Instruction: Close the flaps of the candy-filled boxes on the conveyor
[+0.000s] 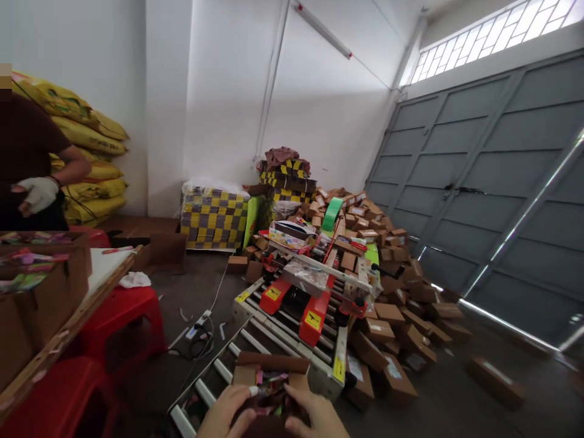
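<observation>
An open cardboard box (272, 361) sits on the roller conveyor at the bottom of the view, filled with small colourful packets (272, 382). My left hand (227, 411) reaches over the box's left side, its fingertips at the packets and a white covering on one fingertip. From the right side my right hand (312, 411) touches the contents too. Thumb and fingers are apart on both hands, and the lower part of the box is hidden. Just ahead stands a carton sealing machine (298, 292) with red-orange guides and a green tape roll (332, 214).
Cardboard boxes (392, 334) lie piled to the right of the conveyor (214, 392). Red stools (123, 322) and a table (103, 267) with open cartons stand left. A power strip (199, 324) lies on the floor. Another person (34, 158) wearing a white glove stands far left.
</observation>
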Motion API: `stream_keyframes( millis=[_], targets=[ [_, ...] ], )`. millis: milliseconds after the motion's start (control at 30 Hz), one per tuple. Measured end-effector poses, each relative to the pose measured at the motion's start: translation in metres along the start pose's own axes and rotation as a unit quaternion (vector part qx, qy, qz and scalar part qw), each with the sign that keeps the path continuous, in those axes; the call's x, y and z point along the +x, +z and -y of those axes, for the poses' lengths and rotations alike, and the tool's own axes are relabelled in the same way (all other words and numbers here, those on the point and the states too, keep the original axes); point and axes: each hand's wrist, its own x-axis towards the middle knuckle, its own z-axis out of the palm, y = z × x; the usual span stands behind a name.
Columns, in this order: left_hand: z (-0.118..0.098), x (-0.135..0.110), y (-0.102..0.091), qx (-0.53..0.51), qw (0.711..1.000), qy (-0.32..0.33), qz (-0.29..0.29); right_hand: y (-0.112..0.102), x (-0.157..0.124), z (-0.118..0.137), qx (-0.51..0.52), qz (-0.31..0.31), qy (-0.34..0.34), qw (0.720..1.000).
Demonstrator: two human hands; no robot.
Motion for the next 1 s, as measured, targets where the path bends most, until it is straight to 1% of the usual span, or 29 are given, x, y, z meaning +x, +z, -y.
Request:
stream_keyframes(
  millis=[100,133,167,200,267,300,333,367,400,433,467,500,533,600,667,767,833,867,933,1000],
  targets=[
    [-0.011,0.013,-0.003,0.022,0.998,-0.059,0.025,-0.01,0.012,0.016,-0.041,0.018,0.027,0.999],
    [-0.014,0.017,-0.002,0.031,0.996,-0.08,0.034,-0.012,0.015,0.018,-0.043,0.017,0.04,0.998],
    [-0.015,0.021,0.0,0.035,0.994,-0.102,0.031,-0.011,0.018,0.017,-0.042,0.012,0.054,0.998],
    [-0.016,0.024,0.003,0.051,0.991,-0.127,-0.002,-0.008,0.019,0.015,-0.038,0.002,0.071,0.997],
    [-0.013,0.029,0.008,0.138,0.97,-0.172,-0.103,0.001,0.018,0.008,-0.031,-0.025,0.11,0.993],
    [-0.009,0.03,0.01,0.171,0.956,-0.194,-0.138,0.007,0.016,0.005,-0.045,-0.055,0.121,0.99],
    [-0.006,0.032,0.011,0.191,0.948,-0.206,-0.152,0.011,0.013,0.003,-0.077,-0.1,0.121,0.985],
    [-0.001,0.033,0.012,0.189,0.949,-0.207,-0.143,0.014,0.011,0.002,-0.124,-0.153,0.109,0.974],
    [0.004,0.033,0.012,0.171,0.958,-0.199,-0.115,0.015,0.009,0.002,-0.179,-0.204,0.09,0.958],
    [0.008,0.033,0.012,0.144,0.969,-0.183,-0.081,0.015,0.009,0.003,-0.233,-0.241,0.066,0.94],
    [0.013,0.033,0.012,0.113,0.978,-0.166,-0.051,0.014,0.009,0.003,-0.277,-0.256,0.039,0.925],
    [0.017,0.033,0.012,0.086,0.984,-0.152,-0.033,0.012,0.01,0.002,-0.303,-0.248,0.014,0.92],
    [0.021,0.033,0.013,0.064,0.987,-0.143,-0.027,0.011,0.011,0.001,-0.316,-0.231,-0.009,0.92],
    [0.026,0.031,0.014,0.039,0.99,-0.126,-0.043,0.011,0.012,-0.006,-0.311,-0.201,-0.056,0.927],
    [0.029,0.029,0.014,0.032,0.993,-0.098,-0.057,0.014,0.008,-0.015,-0.287,-0.195,-0.098,0.933],
    [0.03,0.03,0.013,0.032,0.996,-0.065,-0.049,0.018,0.003,-0.026,-0.261,-0.197,-0.13,0.936],
    [0.028,0.03,0.014,0.038,0.996,-0.061,-0.05,0.017,0.005,-0.029,-0.26,-0.193,-0.129,0.937],
    [0.025,0.03,0.016,0.048,0.995,-0.063,-0.062,0.015,0.007,-0.028,-0.264,-0.191,-0.124,0.937],
    [0.016,0.026,0.023,0.093,0.987,-0.075,-0.103,0.015,0.013,-0.023,-0.276,-0.188,-0.101,0.937],
    [0.004,0.017,0.033,0.161,0.968,-0.105,-0.16,0.024,0.015,-0.011,-0.283,-0.179,-0.074,0.939]
  ],
)
